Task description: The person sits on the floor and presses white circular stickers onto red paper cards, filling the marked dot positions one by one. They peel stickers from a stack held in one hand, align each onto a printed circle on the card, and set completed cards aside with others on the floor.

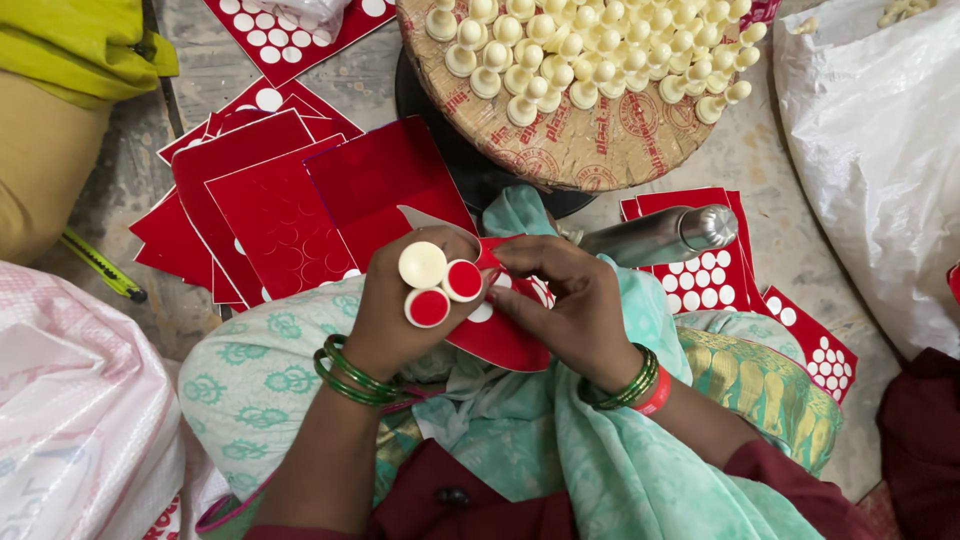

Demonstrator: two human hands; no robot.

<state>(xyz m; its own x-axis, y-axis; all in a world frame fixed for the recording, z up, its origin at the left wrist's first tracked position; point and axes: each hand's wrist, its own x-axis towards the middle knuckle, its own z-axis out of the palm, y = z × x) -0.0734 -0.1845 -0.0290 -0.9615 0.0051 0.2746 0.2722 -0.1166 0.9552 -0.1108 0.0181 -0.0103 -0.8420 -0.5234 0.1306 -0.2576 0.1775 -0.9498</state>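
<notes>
My left hand (400,305) is closed around three round cream plastic caps (440,280), two faced red. My right hand (560,300) pinches the red sticker sheet (500,340) just beside them, over my lap.
</notes>
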